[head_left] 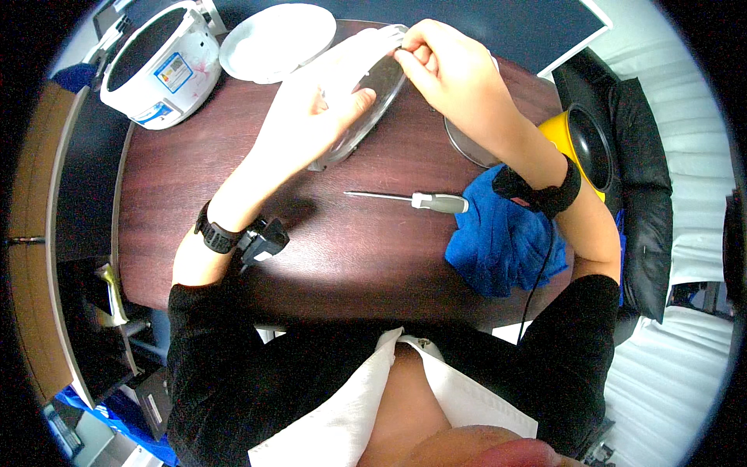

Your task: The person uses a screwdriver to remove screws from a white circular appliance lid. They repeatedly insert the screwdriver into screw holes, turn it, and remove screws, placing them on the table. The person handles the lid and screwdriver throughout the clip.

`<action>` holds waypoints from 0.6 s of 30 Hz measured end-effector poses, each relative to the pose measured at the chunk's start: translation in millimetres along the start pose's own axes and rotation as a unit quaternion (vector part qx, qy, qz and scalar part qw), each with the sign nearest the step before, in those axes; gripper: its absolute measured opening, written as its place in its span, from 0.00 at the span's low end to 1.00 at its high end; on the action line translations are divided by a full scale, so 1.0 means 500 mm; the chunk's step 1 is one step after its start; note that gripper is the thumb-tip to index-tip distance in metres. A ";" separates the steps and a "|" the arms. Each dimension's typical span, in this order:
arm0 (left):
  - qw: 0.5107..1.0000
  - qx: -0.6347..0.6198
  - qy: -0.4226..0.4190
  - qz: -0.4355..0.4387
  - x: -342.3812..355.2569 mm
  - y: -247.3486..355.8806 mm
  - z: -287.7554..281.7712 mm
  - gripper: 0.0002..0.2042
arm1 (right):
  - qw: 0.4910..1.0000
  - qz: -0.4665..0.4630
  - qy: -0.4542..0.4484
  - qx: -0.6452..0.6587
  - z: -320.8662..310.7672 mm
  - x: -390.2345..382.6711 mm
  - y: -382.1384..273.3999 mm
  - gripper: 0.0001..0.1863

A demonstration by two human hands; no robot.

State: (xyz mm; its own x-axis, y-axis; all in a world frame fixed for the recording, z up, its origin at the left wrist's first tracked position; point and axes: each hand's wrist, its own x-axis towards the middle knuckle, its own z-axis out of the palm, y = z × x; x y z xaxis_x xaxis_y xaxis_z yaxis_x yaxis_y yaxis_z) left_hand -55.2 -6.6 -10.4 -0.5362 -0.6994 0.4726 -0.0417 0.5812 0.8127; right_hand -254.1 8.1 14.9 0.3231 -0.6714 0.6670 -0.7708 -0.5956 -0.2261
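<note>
Gripping a round clear lid (pixel 383 87) in the left hand (pixel 315 109), with the thumb laid over its face and the fingers mostly hidden. Pinching at the lid's far edge with the thumb and forefinger of the right hand (pixel 447 61), with the other fingers curled in; cannot make out any finer detail between those tips. Holding the lid tilted, between both hands, over the dark table (pixel 187 167).

To the left of the left hand, well apart, can see a white pot (pixel 134 103), standing open and showing a dark inner wall; cannot see down to its bottom. Just beyond the left hand, can see a round white piece (pixel 272 43) like a shallow dish. To the right of the right hand, past the forearm, can see a yellow pot (pixel 555 134) with a black inside. Under that forearm, can glimpse a round metal-rimmed piece (pixel 467 145). Nearer than both hands, can see a screwdriver (pixel 440 203) touching a crumpled blue cloth (pixel 502 245).
</note>
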 end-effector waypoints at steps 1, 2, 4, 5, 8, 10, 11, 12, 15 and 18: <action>1.000 0.007 -0.001 0.009 -0.001 0.002 -0.001 0.27 | 1.000 -0.002 -0.003 0.003 0.000 0.001 0.001 0.06; 1.000 0.009 0.003 0.010 -0.001 0.003 -0.001 0.26 | 1.000 -0.003 -0.006 0.006 0.002 0.000 0.003 0.07; 1.000 0.007 0.007 0.013 -0.002 0.002 0.002 0.24 | 1.000 -0.022 -0.013 -0.016 -0.001 -0.001 0.008 0.07; 1.000 0.006 0.007 0.011 -0.001 0.002 0.001 0.24 | 0.998 -0.040 -0.015 -0.040 -0.004 0.000 0.011 0.07; 1.000 0.010 0.012 0.002 0.001 -0.006 -0.002 0.24 | 0.997 -0.035 -0.024 -0.064 -0.016 0.004 0.014 0.07; 0.999 0.025 0.021 -0.012 0.000 -0.021 -0.002 0.24 | 0.996 0.002 -0.056 -0.071 -0.020 -0.003 0.020 0.08; 0.999 0.001 0.025 -0.038 0.000 -0.019 -0.007 0.24 | 0.993 0.026 -0.084 -0.078 -0.021 -0.007 0.027 0.08; 0.997 -0.023 0.028 -0.065 0.002 -0.014 -0.014 0.24 | 0.989 0.050 -0.114 -0.085 -0.022 -0.015 0.038 0.09; 0.995 -0.049 0.037 -0.083 0.003 -0.022 -0.020 0.25 | 0.945 0.114 -0.297 -0.081 -0.006 -0.068 0.104 0.09; 0.997 0.000 0.049 -0.053 0.009 -0.025 -0.026 0.27 | 0.903 0.133 -0.402 -0.071 0.019 -0.132 0.155 0.06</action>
State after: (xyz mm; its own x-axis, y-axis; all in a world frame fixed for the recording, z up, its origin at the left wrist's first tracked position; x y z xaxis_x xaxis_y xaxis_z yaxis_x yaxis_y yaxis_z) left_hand -46.1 -22.8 -13.9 -0.4442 -0.7943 0.4144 -0.0939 0.5013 0.8601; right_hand -330.1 2.0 -53.4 0.3670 -0.9194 -0.1414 -0.9239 -0.3426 -0.1705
